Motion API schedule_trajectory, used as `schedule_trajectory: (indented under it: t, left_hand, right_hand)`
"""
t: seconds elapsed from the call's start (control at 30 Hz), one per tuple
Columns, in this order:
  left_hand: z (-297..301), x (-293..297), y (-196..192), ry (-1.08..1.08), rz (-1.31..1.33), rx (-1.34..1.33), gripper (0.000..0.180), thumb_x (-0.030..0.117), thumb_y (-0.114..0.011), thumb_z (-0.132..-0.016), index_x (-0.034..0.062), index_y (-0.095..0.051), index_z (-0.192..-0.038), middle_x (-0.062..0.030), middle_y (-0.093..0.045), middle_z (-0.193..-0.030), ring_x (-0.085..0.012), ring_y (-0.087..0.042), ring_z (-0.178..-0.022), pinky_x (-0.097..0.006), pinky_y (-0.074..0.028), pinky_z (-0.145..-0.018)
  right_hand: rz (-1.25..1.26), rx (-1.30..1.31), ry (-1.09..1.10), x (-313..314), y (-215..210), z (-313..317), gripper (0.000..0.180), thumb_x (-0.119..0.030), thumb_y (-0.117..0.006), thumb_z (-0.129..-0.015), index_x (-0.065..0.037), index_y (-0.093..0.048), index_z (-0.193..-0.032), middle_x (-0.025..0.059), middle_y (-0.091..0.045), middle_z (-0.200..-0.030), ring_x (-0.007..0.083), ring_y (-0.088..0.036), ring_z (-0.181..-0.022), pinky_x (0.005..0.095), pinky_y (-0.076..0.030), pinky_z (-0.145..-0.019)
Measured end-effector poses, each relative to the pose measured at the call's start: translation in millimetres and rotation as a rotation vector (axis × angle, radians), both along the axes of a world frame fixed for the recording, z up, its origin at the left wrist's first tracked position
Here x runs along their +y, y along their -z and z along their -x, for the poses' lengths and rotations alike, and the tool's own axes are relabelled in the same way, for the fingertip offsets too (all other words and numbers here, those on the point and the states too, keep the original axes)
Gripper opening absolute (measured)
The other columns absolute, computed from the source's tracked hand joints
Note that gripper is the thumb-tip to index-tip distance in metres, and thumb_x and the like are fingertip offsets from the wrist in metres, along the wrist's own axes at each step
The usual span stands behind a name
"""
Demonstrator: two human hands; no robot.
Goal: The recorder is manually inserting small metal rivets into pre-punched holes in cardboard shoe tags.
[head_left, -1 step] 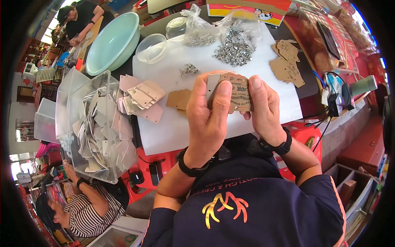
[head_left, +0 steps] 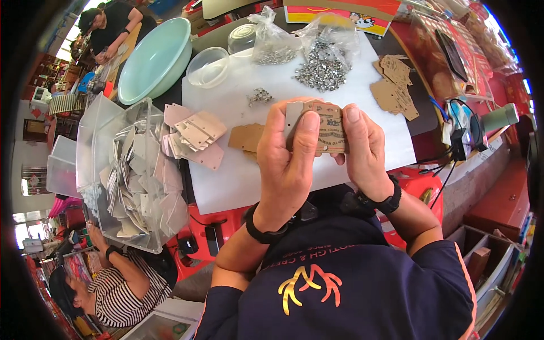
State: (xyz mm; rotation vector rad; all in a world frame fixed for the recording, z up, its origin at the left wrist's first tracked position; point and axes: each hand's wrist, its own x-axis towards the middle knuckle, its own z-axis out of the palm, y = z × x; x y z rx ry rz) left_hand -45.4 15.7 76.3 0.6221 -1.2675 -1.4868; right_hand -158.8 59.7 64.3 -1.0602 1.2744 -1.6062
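Over the near part of a white sheet [head_left: 221, 190], my left hand [head_left: 286, 150] and my right hand [head_left: 365, 150] hold a brown printed card [head_left: 330, 136] between them. Its edge is scalloped and dark lettering covers its face. My left thumb presses on the front, and a greyish card edge [head_left: 290, 116] shows beside that thumb. The right thumb and fingers close on the card's right side; most fingertips are hidden behind it. Just left of my left hand lies a plain brown card [head_left: 245, 137]. Beyond the hands sits a small heap of metal bits [head_left: 259, 97].
A clear plastic bin [head_left: 150, 235] full of pale cards stands left, beside loose cards [head_left: 198, 130]. Farther back are bagged metal pieces [head_left: 323, 71], a clear bowl [head_left: 208, 67] and a pale green basin [head_left: 156, 59]. Brown cards [head_left: 394, 93] lie right. Two other people are at the left.
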Motion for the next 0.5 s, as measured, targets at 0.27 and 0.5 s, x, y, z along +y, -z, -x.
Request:
schedule_trajectory:
  t: [0.27, 0.5]
  left_hand:
    - [0.0, -1.9, 1.7, 0.041, 0.071, -0.079, 0.021, 0.022, -0.051, -0.101, 0.0043, -0.056, -0.111, 0.0010, -0.063, -0.089, -0.0010, -0.048, -0.066, -0.018, -0.036, -0.053]
    - [-2.6, -0.8, -3.5, 0.120, 0.005, -0.021, 0.017, 0.013, -0.050, -0.101, -0.0001, -0.051, -0.112, -0.0046, -0.061, -0.095, -0.0064, -0.056, -0.076, -0.022, -0.049, -0.064]
  right_hand:
    - [0.149, 0.098, 0.105, 2.2, 12.4, -0.3, 0.036, -0.029, -0.037, -0.106, -0.001, -0.057, -0.097, 0.0015, -0.055, -0.073, 0.0057, -0.047, -0.056, 0.0212, -0.039, -0.049]
    - [0.199, 0.030, 0.077, 2.4, 16.8, 0.3, 0.035, -0.029, -0.038, -0.106, 0.000, -0.056, -0.102, 0.0032, -0.056, -0.078, 0.0066, -0.048, -0.059, 0.0209, -0.040, -0.052]
